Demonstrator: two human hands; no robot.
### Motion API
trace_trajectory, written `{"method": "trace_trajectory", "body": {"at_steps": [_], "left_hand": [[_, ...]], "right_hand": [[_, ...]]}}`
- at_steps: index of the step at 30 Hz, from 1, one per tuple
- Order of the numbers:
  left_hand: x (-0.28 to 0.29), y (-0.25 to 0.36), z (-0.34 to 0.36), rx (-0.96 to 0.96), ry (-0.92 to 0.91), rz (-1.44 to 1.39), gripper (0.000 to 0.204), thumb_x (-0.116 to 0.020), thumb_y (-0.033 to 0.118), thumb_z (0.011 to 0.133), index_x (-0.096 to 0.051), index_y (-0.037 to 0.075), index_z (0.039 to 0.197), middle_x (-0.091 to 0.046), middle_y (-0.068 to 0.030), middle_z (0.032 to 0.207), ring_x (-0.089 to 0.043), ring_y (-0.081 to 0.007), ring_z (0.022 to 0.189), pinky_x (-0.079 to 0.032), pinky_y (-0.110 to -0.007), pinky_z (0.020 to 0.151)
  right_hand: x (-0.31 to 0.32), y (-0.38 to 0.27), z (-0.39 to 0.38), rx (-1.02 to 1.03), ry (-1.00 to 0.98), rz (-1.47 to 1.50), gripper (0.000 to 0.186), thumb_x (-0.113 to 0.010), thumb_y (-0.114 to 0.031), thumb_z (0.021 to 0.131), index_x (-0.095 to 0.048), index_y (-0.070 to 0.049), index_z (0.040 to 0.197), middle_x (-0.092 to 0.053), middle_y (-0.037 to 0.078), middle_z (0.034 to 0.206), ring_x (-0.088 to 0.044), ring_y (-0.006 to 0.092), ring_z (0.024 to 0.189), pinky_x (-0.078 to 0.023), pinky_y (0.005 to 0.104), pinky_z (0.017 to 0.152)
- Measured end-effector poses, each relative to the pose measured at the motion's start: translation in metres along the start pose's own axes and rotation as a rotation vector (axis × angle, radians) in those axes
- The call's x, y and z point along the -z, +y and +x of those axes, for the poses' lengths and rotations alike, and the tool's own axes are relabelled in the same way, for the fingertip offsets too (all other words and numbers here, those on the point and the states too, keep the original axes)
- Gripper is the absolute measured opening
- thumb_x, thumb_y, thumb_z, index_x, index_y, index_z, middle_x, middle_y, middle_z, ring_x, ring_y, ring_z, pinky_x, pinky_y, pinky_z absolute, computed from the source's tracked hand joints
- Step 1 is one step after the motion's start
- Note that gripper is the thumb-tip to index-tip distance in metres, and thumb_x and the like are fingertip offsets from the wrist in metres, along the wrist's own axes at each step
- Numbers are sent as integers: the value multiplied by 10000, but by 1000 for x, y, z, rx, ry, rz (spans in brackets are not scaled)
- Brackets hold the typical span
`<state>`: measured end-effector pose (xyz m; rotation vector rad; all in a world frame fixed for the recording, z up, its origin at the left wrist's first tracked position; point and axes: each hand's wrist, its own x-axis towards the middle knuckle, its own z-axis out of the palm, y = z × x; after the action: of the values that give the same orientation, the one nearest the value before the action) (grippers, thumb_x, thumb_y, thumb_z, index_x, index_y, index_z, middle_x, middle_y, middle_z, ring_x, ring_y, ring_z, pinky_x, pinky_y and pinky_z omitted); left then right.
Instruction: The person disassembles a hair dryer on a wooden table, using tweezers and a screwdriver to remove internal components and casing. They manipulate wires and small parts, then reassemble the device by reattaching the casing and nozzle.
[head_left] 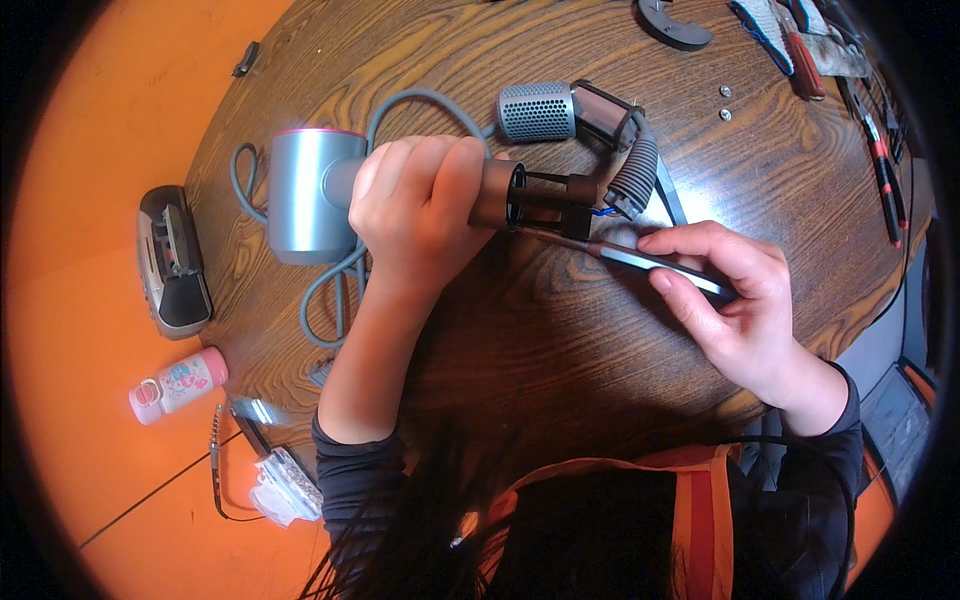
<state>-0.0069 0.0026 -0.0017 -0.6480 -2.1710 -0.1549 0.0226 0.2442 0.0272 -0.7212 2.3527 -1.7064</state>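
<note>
My left hand (415, 200) is wrapped round the handle of a partly taken-apart hair dryer (310, 195), whose silver-blue head points left. Dark inner parts and a blue wire stick out of the handle's open right end (515, 195). In my right hand (730, 290), a slim screwdriver-like tool (665, 268) with a black and white grip is pinched between thumb and fingers. Its thin tip meets the lower edge of the open handle end; the exact contact is too small to tell. A perforated silver filter sleeve (535, 111) and a ribbed cord guard (637, 175) lie just beyond.
A grey cord (425, 95) loops behind and under the dryer on the round wooden table (560, 370). Two small metal pieces (726, 103), a curved dark part (675, 28), a red-handled screwdriver (803, 62) and pliers (885, 185) lie right. A pink bottle (180, 385) is at left.
</note>
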Motion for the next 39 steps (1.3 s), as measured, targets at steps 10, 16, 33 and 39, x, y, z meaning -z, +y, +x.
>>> {"method": "trace_trajectory", "body": {"at_steps": [10, 16, 33, 39], "left_hand": [[1, 0, -1, 2, -6, -5, 175, -674, 144, 607, -549, 101, 723, -505, -3, 648, -531, -191, 591, -424, -297, 527], [2, 1, -1, 15, -17, 4, 176, -676, 149, 611, -551, 105, 727, -513, -1, 657, -540, -189, 606, -432, -297, 546], [2, 0, -1, 2, -18, -13, 194, -673, 130, 592, -556, 98, 743, -515, -4, 666, -539, -191, 610, -429, -300, 543], [0, 0, -3, 1, -9, -18, 180, -667, 129, 597, -553, 101, 734, -510, -3, 662, -534, -187, 605, -425, -297, 537]], "right_hand": [[-2, 2, 1, -15, -13, 44, 127, -606, -57, 794, -615, 9, 902, -583, 67, 623, -543, 133, 510, -402, 232, 475], [5, 1, 1, -183, -111, 86, 145, -629, -79, 781, -617, 14, 892, -583, 79, 634, -584, 156, 546, -441, 264, 492], [-3, 9, -4, 69, -6, 20, 261, -641, -45, 760, -575, -12, 1010, -524, 14, 584, -490, 98, 497, -377, 220, 474], [3, 3, 0, 28, 7, 37, 192, -618, -71, 786, -579, -18, 966, -494, 1, 565, -480, 90, 492, -364, 227, 468]]}}
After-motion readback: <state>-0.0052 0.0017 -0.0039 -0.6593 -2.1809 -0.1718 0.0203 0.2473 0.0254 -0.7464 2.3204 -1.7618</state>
